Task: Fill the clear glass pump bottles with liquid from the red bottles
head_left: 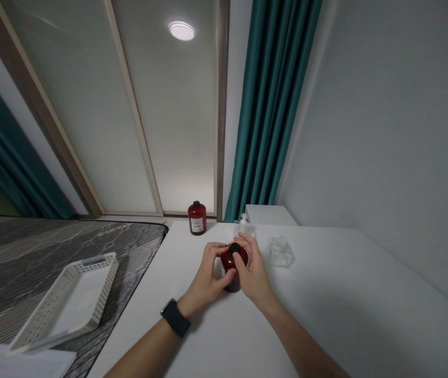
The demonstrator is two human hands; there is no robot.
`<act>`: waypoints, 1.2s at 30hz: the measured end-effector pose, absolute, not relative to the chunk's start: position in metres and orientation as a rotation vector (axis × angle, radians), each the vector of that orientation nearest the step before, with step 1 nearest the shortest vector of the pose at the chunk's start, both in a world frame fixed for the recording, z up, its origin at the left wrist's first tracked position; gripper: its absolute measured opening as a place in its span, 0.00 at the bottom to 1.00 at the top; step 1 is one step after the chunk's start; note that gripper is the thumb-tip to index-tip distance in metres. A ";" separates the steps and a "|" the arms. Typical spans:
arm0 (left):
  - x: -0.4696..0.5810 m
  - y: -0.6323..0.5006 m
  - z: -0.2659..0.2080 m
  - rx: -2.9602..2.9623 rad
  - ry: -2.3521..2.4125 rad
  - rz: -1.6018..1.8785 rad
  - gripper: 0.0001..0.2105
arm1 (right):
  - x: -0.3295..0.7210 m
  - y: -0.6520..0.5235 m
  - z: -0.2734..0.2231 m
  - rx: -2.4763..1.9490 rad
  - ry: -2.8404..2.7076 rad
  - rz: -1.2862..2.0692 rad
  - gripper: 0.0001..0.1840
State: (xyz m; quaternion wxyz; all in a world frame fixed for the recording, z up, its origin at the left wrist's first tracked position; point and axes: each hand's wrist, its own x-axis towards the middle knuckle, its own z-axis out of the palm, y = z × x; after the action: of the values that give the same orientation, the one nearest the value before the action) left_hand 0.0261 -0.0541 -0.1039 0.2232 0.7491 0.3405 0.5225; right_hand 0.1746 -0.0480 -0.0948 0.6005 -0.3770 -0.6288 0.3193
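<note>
Between my two hands a dark red bottle (pixel 227 260) with a black cap (pixel 235 247) stands on the white table (pixel 216 341). My left hand (pixel 209 273), with a dark watch on its wrist, grips the bottle's left side, thumb across the front. On the right side, my right hand (pixel 256 278) curls around it, its thumb near the cap. My fingers cover much of the bottle. A second red bottle (pixel 197 218), upright with a black cap and white label, stands behind and to the left.
Behind my hands is a clear container with a white pump top (pixel 244 218). Clear crumpled-looking plastic (pixel 281 251) lies to its right. A white box (pixel 269 214) is at the far edge. Left of the table, a white perforated basket (pixel 106 286) rests on a lower grey-patterned surface.
</note>
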 end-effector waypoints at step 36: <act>0.030 -0.057 -0.106 2.075 0.961 1.488 0.20 | 0.185 -0.041 -0.104 -0.737 -1.494 0.939 0.20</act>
State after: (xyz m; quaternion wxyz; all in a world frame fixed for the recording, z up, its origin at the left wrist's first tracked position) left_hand 0.0296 -0.0574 -0.1062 0.2050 0.7445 0.3448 0.5337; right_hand 0.1850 -0.0412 -0.1044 0.5766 -0.3149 -0.6382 0.4013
